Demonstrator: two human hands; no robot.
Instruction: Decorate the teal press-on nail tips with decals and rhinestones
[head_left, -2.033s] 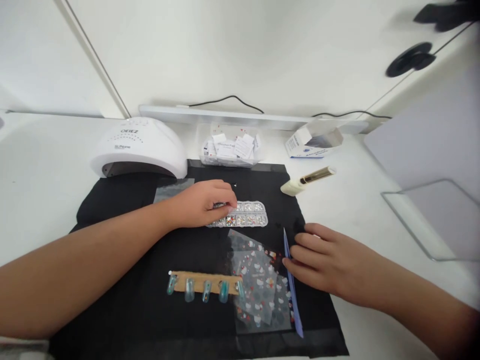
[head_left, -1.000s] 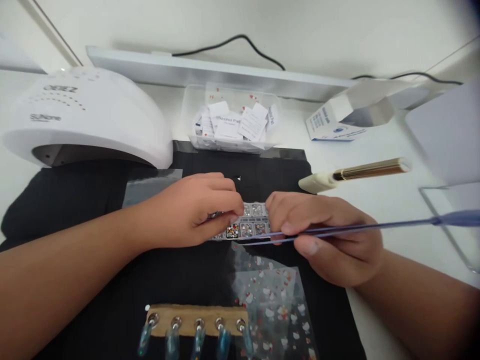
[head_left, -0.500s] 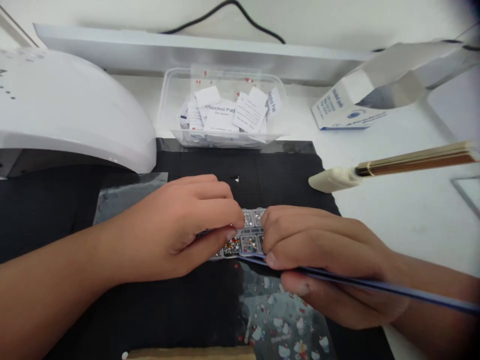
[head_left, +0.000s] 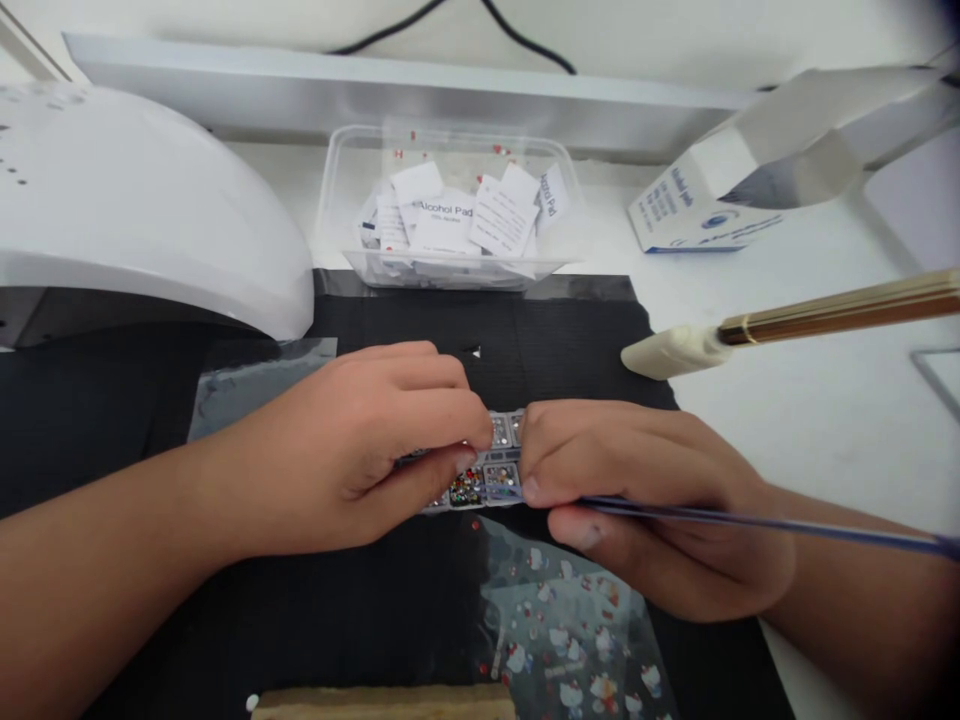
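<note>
A small clear compartment case of rhinestones (head_left: 501, 480) lies between my hands on the black mat, with multicoloured and silvery stones in its cells. My left hand (head_left: 397, 440) is closed over the case's left part, thumb and fingers at its cells. In my right hand (head_left: 652, 480) is a pair of slim blue-purple tweezers (head_left: 720, 517), held between thumb and fingers. Its tips reach into the front row, by the multicoloured cell; whether they grip a stone is too small to tell. The right hand's knuckles cover the case's right end.
A white domed device (head_left: 150, 200) stands left. Behind sit a plastic tub (head_left: 450, 275) of alcohol pads and an open carton (head_left: 690, 215). A gold-handled brush (head_left: 840, 312) lies right. Patterned film (head_left: 570, 620) and a wooden strip (head_left: 382, 703) lie in front.
My right hand has moved slightly up and left, and the tweezers have tilted flatter, their tips now over the front cells. The left hand stays on the case. The view has shifted a little.
</note>
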